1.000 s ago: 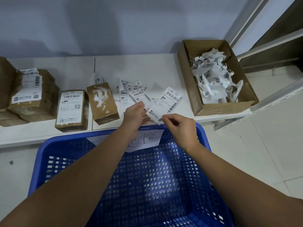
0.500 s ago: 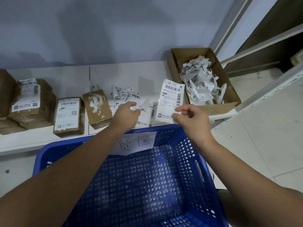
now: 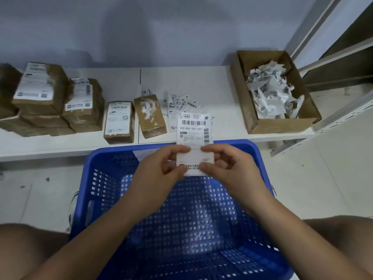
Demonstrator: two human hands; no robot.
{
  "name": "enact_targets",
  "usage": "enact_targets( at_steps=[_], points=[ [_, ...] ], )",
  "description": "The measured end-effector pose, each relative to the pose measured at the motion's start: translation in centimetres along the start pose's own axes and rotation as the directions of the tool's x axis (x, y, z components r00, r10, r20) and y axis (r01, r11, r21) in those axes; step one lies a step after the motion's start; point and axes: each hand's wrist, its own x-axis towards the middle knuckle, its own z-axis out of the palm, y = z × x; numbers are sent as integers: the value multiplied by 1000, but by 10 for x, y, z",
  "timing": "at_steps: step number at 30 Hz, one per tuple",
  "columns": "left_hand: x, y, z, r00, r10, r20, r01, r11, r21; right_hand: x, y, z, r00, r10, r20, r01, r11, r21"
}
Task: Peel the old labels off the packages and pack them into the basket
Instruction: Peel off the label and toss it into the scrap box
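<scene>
- Both hands hold one white shipping label [image 3: 194, 138] upright over the far rim of the blue plastic basket [image 3: 105, 178]: the left hand [image 3: 161, 168] pinches its left edge, the right hand [image 3: 228, 166] its right edge.
- Nothing can be made out lying inside the basket.
- An open cardboard box [image 3: 252, 110] at the bench's [image 3: 191, 81] right end holds crumpled peeled labels [image 3: 268, 93].
- Near the front edge, mid-bench, stand a labelled package [image 3: 119, 122] and a stripped package [image 3: 150, 116]; loose labels [image 3: 179, 104] lie just beside the latter.
- Stacked labelled packages [image 3: 50, 100] fill the left end.
</scene>
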Motion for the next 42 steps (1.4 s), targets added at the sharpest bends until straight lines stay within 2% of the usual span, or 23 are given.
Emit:
enact_targets(
  at_steps=[3, 7, 10, 18, 21, 24, 26, 28, 31, 34, 37, 42],
  points=[
    [10, -3, -1, 1000, -5, 8, 5, 999, -33, 13, 4, 0, 998, 7, 66, -6, 1000, -18],
    [25, -10, -2, 1000, -22, -20, 21, 999, -49, 39, 12, -5, 999, -16, 49, 19, 997, -68],
    [35, -16, -3, 998, -21, -57, 18, 998, -60, 53, 15, -6, 994, -43, 99, 53, 994, -100],
    [47, -24, -7, 992, -18, -127, 11, 998, -56, 65, 12, -7, 989, -30, 142, 23, 999, 48],
    [42, -27, -7, 994, -2, -110, 0, 1000, -14, 62, 14, -3, 992, -36, 117, 40, 999, -28],
    [39, -29, -8, 995, 15, -103, -14, 1000, 17, 60, 18, 1, 995, -61, 75, 73, 982, -174],
    [38, -29, -8, 994, 26, -103, -23, 999, 36, 59, 24, 2, 989, -128, 68, 142, 947, -289],
    [39, -29, -7, 994, 35, -100, -31, 999, 42, 59, 30, 1, 964, -261, 43, 255, 873, -415],
    [40, -30, -5, 995, 41, -95, -35, 997, 65, 58, 35, 4, 853, -515, 89, 453, 644, -616],
    [40, -30, -2, 997, 44, -67, -39, 996, 76, 58, 41, 10, 752, -628, 201, 579, 483, -657],
    [40, -29, 0, 997, 48, -57, -43, 995, 90, 61, 42, 13, 738, -629, 243, 609, 468, -641],
    [41, -27, 0, 993, 77, -87, -77, 997, -5, 62, 43, 12, 771, -602, 208, 590, 552, -589]
  ],
)
